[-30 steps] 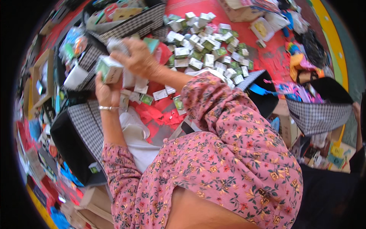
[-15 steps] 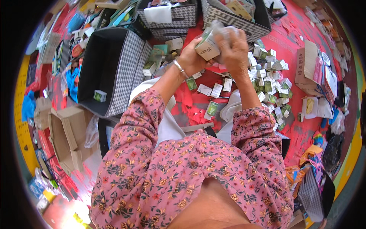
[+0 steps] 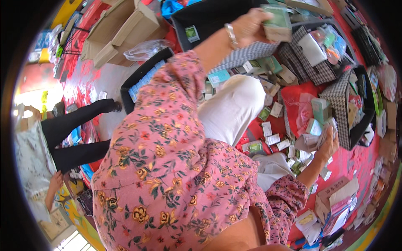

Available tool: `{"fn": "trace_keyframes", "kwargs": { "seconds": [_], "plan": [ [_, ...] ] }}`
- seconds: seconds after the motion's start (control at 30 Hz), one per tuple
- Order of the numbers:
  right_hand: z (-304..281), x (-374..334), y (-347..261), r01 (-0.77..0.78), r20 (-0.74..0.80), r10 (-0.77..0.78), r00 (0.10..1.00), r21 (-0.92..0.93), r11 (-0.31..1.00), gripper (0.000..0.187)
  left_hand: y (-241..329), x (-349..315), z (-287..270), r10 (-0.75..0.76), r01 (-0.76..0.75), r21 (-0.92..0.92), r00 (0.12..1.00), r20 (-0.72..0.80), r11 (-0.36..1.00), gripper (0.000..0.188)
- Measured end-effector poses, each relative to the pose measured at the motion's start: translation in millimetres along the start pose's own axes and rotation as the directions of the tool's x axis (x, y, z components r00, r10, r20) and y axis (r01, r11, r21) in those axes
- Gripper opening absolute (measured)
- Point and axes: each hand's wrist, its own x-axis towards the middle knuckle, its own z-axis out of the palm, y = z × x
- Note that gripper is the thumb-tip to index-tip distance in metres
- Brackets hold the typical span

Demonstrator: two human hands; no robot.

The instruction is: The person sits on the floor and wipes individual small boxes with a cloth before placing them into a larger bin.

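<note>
My left hand reaches up and left, blurred by motion, its fingers closed on a small green and pale box. Below that hand gapes a black-lined storage bin with a houndstooth outer wall; a small green and white box lies inside it. On the right, my right hand is closed on a crumpled, whitish translucent wrap. Close by it are a greyish carton and a teal and white box. Several small white and green boxes lie on the red floor by my knees.
Two more houndstooth bins, filled with goods, stand at the far right. Cardboard boxes lie at upper left, and an opened carton at lower right. A person in black trousers is at the left edge.
My view has swung round to the left. My hands, together before, are now far apart: the left carries the box toward the black-lined bin, while the right keeps the crumpled wrap.
</note>
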Motion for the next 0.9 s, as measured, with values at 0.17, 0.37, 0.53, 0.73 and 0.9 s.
{"fn": "trace_keyframes", "kwargs": {
  "seconds": [0.17, 0.37, 0.53, 0.73, 0.9],
  "plan": [
    [20, -2, -2, -0.048, 0.094, 0.053, 0.994, -0.056, 0.997, 0.025, 34, -38, -155, -0.218, 0.461, 0.345, 0.803, -0.555, 0.817, 0.026],
    [33, -2, -1, -0.020, 0.117, 0.051, 0.992, -0.250, 0.968, 0.022, -25, -16, -288, -0.559, 0.907, 0.137, 0.358, -0.748, 0.397, 0.050],
    [35, 1, 7, -0.047, 0.114, 0.084, 0.990, -0.293, 0.955, 0.024, -77, 2, -369, -0.561, 0.936, 0.243, 0.347, -0.752, 0.254, 0.037],
    [43, -2, 2, -0.091, 0.163, 0.148, 0.976, -0.314, 0.945, 0.024, -75, 7, -315, -0.387, 0.889, 0.372, 0.254, -0.886, -0.266, 0.027],
    [48, -1, 4, -0.094, 0.157, 0.151, 0.976, -0.323, 0.942, 0.025, -53, 16, -293, -0.193, 0.629, 0.432, 0.412, -0.890, -0.647, 0.036]
  ]
}}
